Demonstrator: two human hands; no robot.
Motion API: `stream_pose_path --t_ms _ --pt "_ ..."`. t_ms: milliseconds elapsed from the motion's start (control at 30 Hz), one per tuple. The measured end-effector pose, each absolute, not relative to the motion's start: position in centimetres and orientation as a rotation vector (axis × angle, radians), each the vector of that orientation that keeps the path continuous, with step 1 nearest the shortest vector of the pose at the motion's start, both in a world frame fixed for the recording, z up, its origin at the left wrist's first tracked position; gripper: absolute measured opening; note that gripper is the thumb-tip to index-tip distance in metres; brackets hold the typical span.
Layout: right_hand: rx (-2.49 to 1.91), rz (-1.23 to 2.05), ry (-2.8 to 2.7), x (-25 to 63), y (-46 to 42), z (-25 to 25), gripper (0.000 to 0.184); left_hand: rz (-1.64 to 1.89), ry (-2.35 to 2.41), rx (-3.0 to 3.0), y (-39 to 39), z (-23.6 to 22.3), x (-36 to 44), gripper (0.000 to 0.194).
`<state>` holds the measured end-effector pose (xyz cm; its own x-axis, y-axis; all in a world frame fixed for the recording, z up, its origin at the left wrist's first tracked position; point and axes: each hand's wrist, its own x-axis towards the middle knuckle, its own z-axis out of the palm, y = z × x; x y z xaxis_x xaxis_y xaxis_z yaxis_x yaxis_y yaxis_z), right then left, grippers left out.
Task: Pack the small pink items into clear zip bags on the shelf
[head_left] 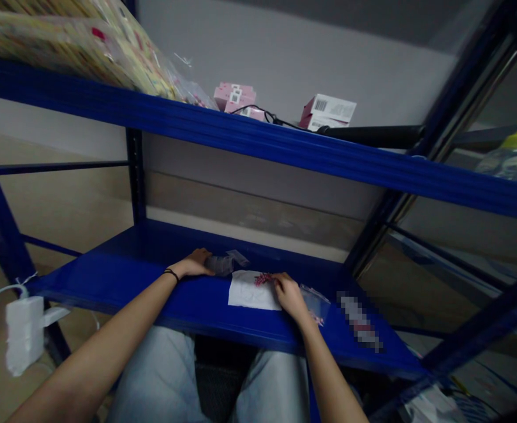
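On the lower blue shelf, my left hand [195,262] has its thumb and fingers around the left end of a clear plastic case [221,266]. What the case contains is too dim to tell. My right hand [290,294] pinches a small pink-red sprig-like ornament [262,279] above the upper right part of a white paper sheet [250,292]. Faint lines show on that paper. Just right of my right hand lies a clear zip bag [315,302] with small pink pieces in it. Behind the case rests a small flat clear packet [238,257].
A blue upper shelf beam [258,144] crosses above my hands. It bears bagged yellowish packets [73,47], pink boxes [235,97], white-and-pink boxes [331,108] and a black tube [375,136]. A white power strip [24,335] hangs at left. A blurred-out item [359,323] lies at right.
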<state>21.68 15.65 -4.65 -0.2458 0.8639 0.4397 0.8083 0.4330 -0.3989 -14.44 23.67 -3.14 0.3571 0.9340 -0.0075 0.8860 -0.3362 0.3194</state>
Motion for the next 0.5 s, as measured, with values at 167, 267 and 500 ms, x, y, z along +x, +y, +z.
stream_pose_path --t_ms 167,267,500 --pt "-1.47 0.049 -2.109 20.2 16.6 -6.4 0.029 0.359 1.603 2.365 23.9 -3.6 -14.9 0.074" --pt "-1.497 0.025 -2.123 20.0 16.7 -7.0 0.026 0.435 1.592 2.355 23.9 -3.7 -14.9 0.066" --pt "-1.566 0.007 -2.112 20.0 16.9 -7.3 0.024 0.692 1.592 2.264 22.7 -3.7 -14.6 0.061"
